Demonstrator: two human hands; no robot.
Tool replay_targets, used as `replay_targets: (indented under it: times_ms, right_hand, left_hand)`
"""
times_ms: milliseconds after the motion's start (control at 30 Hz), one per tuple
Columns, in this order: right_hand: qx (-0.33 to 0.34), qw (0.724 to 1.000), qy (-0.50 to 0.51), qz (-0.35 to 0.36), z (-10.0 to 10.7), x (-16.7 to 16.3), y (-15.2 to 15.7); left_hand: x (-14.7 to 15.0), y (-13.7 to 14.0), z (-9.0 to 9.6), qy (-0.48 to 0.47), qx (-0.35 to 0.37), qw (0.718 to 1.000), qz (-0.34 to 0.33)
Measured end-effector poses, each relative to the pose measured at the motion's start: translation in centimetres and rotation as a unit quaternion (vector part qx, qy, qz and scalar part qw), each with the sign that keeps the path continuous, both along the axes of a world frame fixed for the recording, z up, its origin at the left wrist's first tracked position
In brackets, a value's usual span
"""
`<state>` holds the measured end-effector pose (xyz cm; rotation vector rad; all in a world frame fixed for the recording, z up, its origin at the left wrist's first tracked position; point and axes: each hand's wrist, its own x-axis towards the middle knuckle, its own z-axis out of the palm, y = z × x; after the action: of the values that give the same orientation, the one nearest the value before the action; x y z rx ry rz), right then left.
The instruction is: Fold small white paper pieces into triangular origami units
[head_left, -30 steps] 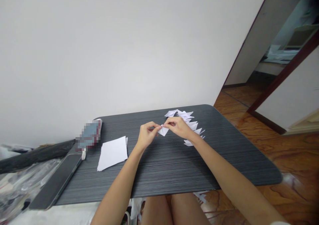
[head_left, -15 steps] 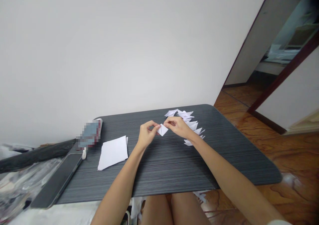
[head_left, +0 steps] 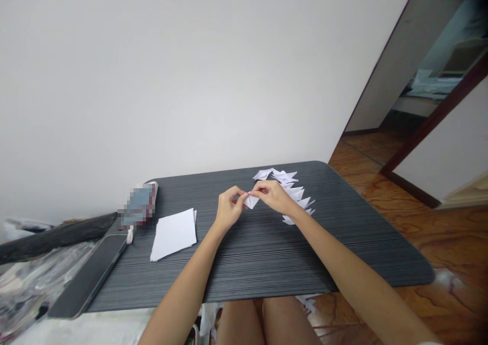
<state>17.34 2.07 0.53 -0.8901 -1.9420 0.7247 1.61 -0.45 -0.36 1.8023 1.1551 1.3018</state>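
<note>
A small folded piece of white paper (head_left: 250,201) is held above the dark table (head_left: 263,263), with a crease down its middle and a point facing me. My left hand (head_left: 229,207) pinches its left side between thumb and fingers. On the other side, my right hand (head_left: 272,193) pinches its upper right edge. The fingertips of both hands nearly meet at the top of the paper and cover part of it. Several folded white paper pieces (head_left: 295,192) with pointed ends lie in a row just beyond my right hand and forearm.
A stack of square white paper sheets (head_left: 175,233) lies left of my left forearm. Further left are a pixelated packet (head_left: 138,206) and a dark flat panel (head_left: 91,279) along the table's edge. A white wall (head_left: 229,80) rises behind the table.
My left hand has moved slightly right, bringing its fingertips closer to those of my right hand. Less of the folded paper shows between them.
</note>
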Motion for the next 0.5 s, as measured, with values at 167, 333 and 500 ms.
replay_targets:
  times_ms: [167,333,500]
  right_hand:
    - [-0.015,1.000,0.001,0.001,0.19,-0.02,-0.13]
    - [-0.020,1.000,0.004,0.003,0.19,-0.02,-0.10]
    - [-0.010,1.000,0.004,-0.005,0.13,-0.11,-0.02]
  left_hand:
    - [0.22,-0.26,0.42,0.002,0.004,1.000,0.022]
    - [0.34,-0.37,0.63,0.016,0.015,0.999,0.038]
    - [0.37,-0.20,0.10,0.010,0.017,0.999,0.048]
